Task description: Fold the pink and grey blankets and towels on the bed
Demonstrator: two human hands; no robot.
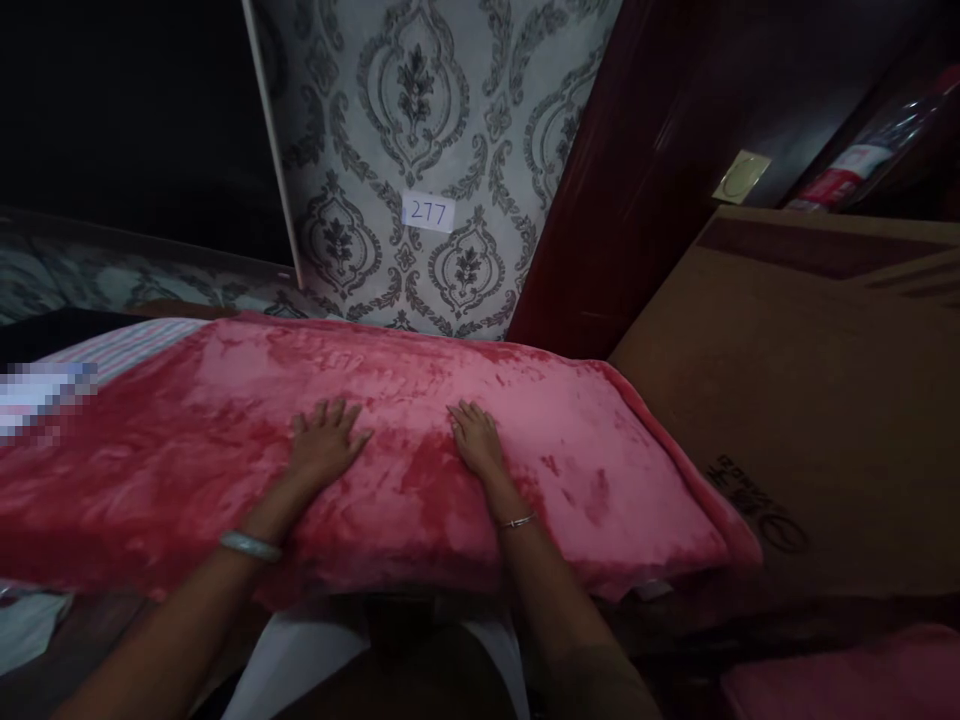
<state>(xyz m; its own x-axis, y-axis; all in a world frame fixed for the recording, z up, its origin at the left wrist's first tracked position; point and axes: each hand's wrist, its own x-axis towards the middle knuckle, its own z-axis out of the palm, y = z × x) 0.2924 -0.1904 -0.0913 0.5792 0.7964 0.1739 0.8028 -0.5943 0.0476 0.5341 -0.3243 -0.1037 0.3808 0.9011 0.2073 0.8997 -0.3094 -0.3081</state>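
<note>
A red-pink plush blanket (600, 450) lies spread over a long surface in front of me, its nap brushed into lighter and darker patches. My left hand (326, 440) rests flat on it, fingers spread, left of the middle. To the right, my right hand (476, 438) also presses on the plush with its fingers stretched out. Neither hand holds anything. The blanket's right end shows a folded, layered edge, and its front edge hangs down towards me. Whatever lies under the blanket is hidden, apart from a striped cloth (150, 345) at the far left.
A large cardboard box (810, 400) stands against the blanket's right end, with a plastic bottle (847, 175) behind its top. Behind are patterned wallpaper with a paper label (428, 212) reading 277, a dark screen (135, 130) and a dark red wooden panel (592, 190). Pink fabric (855, 680) lies at lower right.
</note>
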